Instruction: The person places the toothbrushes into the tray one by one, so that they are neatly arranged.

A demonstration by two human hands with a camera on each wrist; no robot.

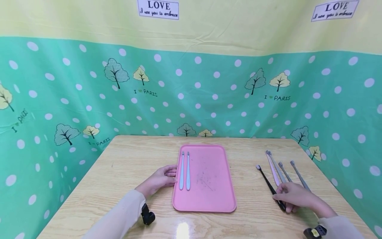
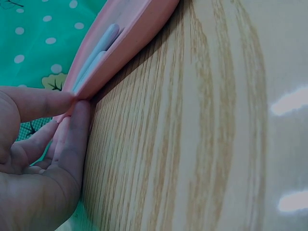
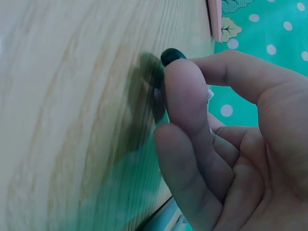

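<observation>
Toothbrush in black (image 1: 267, 181) slants at the right side of the wooden table (image 1: 131, 156), its handle pinched near the lower end by the right hand (image 1: 295, 196), with one pink toothbrush (image 1: 273, 168) and three greyish toothbrushes (image 1: 299, 175) close by. Well to its left, the left hand (image 1: 159, 178) pinches the left rim of a pink tray (image 1: 210, 182), where two pale blue toothbrushes (image 1: 188, 176) lie side by side, heads pointing away from the person. Behind hangs a green-and-yellow curtain (image 1: 209, 83) with white dots.

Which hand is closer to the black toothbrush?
Right. The right hand pinches the black toothbrush; the left hand is farther away, at the left edge of the pink tray.
</observation>
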